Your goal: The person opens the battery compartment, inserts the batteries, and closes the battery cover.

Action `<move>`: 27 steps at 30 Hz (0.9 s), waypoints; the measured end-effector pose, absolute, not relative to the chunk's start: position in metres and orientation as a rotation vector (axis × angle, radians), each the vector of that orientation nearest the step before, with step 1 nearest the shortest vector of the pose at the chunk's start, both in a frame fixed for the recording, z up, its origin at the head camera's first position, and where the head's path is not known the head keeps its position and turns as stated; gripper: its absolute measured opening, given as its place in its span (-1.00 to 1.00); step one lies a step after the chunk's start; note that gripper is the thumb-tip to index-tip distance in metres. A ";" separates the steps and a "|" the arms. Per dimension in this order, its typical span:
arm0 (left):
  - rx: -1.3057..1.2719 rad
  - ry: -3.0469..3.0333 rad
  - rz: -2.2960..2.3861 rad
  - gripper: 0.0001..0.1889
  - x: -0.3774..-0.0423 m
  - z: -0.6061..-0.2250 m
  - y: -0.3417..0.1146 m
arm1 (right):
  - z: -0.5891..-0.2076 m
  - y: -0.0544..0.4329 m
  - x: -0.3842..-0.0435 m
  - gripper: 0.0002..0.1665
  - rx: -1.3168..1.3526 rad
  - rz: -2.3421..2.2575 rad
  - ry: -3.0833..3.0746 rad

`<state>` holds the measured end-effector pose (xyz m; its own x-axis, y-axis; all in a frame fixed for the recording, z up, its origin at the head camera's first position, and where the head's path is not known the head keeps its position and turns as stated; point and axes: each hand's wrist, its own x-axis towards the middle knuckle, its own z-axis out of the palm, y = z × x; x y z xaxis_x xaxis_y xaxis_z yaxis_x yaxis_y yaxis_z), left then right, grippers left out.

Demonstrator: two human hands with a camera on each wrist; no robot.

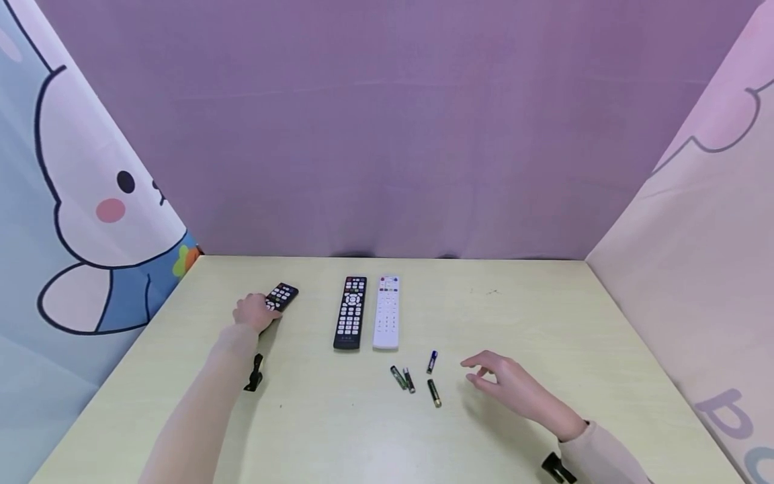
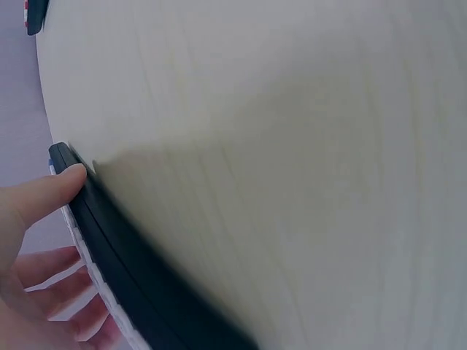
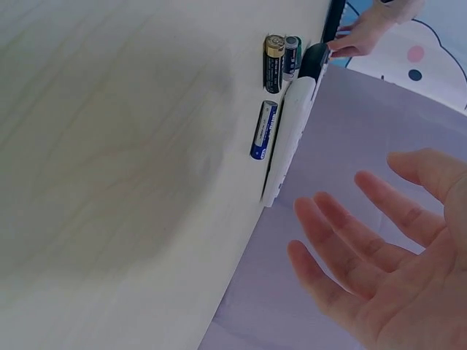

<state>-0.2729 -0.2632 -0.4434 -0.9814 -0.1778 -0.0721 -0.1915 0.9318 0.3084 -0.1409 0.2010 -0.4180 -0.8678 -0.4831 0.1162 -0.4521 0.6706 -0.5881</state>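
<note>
On the left side of the table, my left hand [image 1: 252,312] grips a small black remote control [image 1: 281,296] with white buttons. The left wrist view shows the thumb on the near side edge of this remote [image 2: 120,244], with the other fingers spread along its button side. My right hand [image 1: 514,386] is held over the table at the right, fingers loosely bent and holding nothing. Nearest to it are a blue battery [image 1: 432,361] and a dark battery with a gold end [image 1: 434,393]. Two more batteries [image 1: 398,377] lie close together just to their left.
A larger black remote [image 1: 350,312] and a white remote [image 1: 386,312] lie side by side at the middle of the table [image 1: 514,302]. A purple curtain [image 1: 387,134] hangs along the back edge, with printed cloth walls [image 1: 109,222] on both sides.
</note>
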 end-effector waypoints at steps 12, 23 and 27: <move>-0.272 3.032 0.443 -0.42 -0.269 -0.439 -0.260 | -0.420 0.201 -0.141 -0.73 -0.804 -0.959 2.832; -0.279 3.188 0.574 -0.44 -0.271 -0.438 -0.249 | -0.419 0.201 -0.141 -0.72 -0.804 -0.967 2.825; -0.251 3.240 0.688 -0.49 -0.275 -0.433 -0.235 | -0.419 0.202 -0.141 -0.73 -0.807 -0.969 2.833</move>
